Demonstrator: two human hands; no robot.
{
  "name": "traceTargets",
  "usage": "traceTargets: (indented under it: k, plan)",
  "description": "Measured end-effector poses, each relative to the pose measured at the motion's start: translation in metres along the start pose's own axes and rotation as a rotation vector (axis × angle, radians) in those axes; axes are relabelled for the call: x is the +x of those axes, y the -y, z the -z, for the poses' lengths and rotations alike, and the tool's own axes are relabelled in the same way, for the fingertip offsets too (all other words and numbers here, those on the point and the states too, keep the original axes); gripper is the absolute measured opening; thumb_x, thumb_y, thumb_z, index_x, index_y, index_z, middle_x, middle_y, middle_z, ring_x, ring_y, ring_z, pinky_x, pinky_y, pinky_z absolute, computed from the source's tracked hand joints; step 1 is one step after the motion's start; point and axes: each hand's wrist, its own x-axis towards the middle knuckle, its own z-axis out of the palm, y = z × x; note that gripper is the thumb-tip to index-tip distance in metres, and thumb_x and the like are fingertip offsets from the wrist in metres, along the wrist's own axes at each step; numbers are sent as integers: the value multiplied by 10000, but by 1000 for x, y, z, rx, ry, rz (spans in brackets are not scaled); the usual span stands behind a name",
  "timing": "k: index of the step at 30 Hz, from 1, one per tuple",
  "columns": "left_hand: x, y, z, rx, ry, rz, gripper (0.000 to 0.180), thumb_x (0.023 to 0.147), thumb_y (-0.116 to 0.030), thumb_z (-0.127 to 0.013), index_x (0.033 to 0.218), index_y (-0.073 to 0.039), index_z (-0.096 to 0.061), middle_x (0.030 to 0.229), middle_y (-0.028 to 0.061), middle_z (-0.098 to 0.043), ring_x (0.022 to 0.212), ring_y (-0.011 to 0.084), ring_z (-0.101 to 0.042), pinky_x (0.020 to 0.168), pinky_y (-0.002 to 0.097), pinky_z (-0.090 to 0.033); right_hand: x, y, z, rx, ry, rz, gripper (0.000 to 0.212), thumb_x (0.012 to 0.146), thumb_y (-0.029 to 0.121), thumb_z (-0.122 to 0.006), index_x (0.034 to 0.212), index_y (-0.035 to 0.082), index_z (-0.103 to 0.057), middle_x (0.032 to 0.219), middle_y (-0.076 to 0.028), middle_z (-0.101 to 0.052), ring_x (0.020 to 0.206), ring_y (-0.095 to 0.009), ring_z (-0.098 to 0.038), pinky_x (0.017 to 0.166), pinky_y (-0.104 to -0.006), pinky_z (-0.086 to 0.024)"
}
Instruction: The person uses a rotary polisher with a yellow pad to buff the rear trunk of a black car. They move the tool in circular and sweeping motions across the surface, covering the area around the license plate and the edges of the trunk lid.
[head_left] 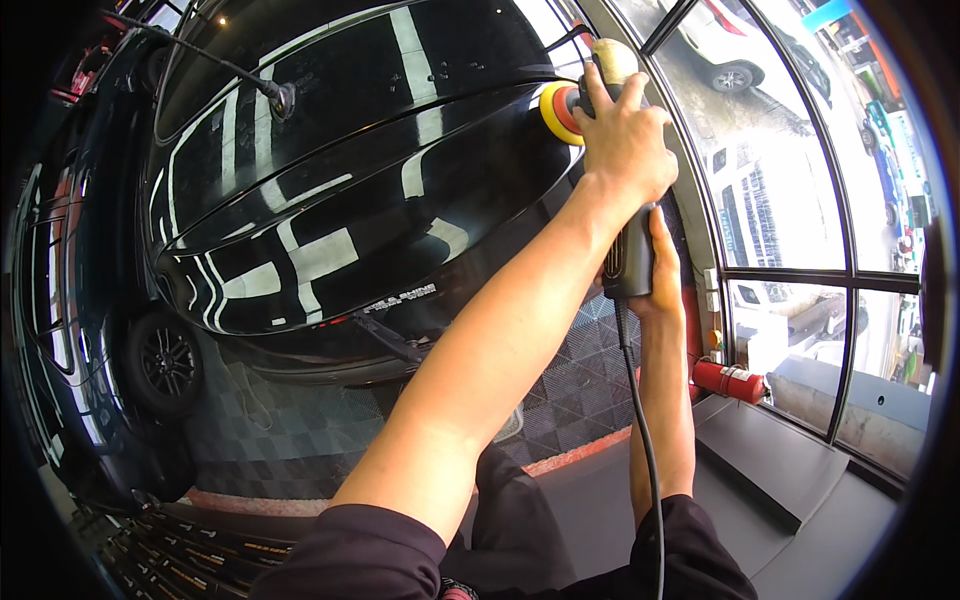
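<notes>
My left hand point(628, 140) is wrapped over the front of a corded polisher point(627, 258), close behind its head. Around the black rear body of the tool, my right hand point(662, 262) is closed from below and the right side. The polisher's yellow foam pad point(560, 112) faces the glossy black car point(470, 165) at the right end of its bodywork. It seems to touch the paint, though the exact contact is hard to see. From the tool's rear end, a black cord point(640, 400) runs down past my right forearm.
Tall framed windows point(790, 200) stand close on the right. A red fire extinguisher point(728, 381) is below them, near a dark grey box-like ledge point(770, 460). Grey floor tiles point(280, 430) lie under the car. Another dark vehicle's wheel point(165, 358) is at the left.
</notes>
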Motion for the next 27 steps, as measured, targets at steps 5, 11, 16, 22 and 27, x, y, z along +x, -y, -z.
traceTargets:
  k: [5, 11, 16, 22, 27]
  plan:
    - [-29, -3, 10, -12, -8, -49, 368, 735, -153, -770, 1097, -113, -824, 1537, 143, -516, 1498, 600, -219, 1214, 722, -221, -26, -25, -4, -6, -5, 28, 744, 1026, 664, -503, 1269, -35, -580, 942, -200, -717, 662, -280, -726, 575, -374, -624]
    - [-68, -4, 51, -9, -74, -50, 412, 686, -98, -716, 1083, -122, -824, 1481, 169, -556, 1421, 636, -311, 1246, 639, -242, -58, -52, -36, 3, 83, 52, 738, 1010, 584, -604, 1489, 64, -394, 973, -185, -708, 633, -257, -722, 564, -338, -618]
    - [-88, 9, 118, 201, -106, -28, 426, 674, -84, -719, 1090, -111, -814, 1484, 171, -554, 1435, 539, -381, 1249, 613, -254, -65, -65, -85, 5, 196, -50, 800, 1008, 484, -669, 1616, 102, -316, 1082, -140, -692, 792, -214, -729, 623, -338, -629]
    - [-133, 34, 207, 192, -191, 100, 435, 699, 42, -690, 1116, -42, -779, 1507, 135, -553, 1388, 371, -512, 1166, 465, -411, -73, -97, -147, -231, 319, -61, 926, 987, 405, -752, 1677, 64, -238, 1544, -168, -507, 1384, -219, -493, 1153, -367, -396]
    - [-158, 18, 205, 247, -186, 166, 441, 701, 44, -686, 1125, -42, -776, 1530, 150, -543, 1468, 449, -416, 1212, 526, -347, -93, -90, -135, -277, 381, -164, 1021, 920, 415, -824, 1668, 34, -243, 1580, -193, -470, 1459, -244, -430, 1197, -370, -346]
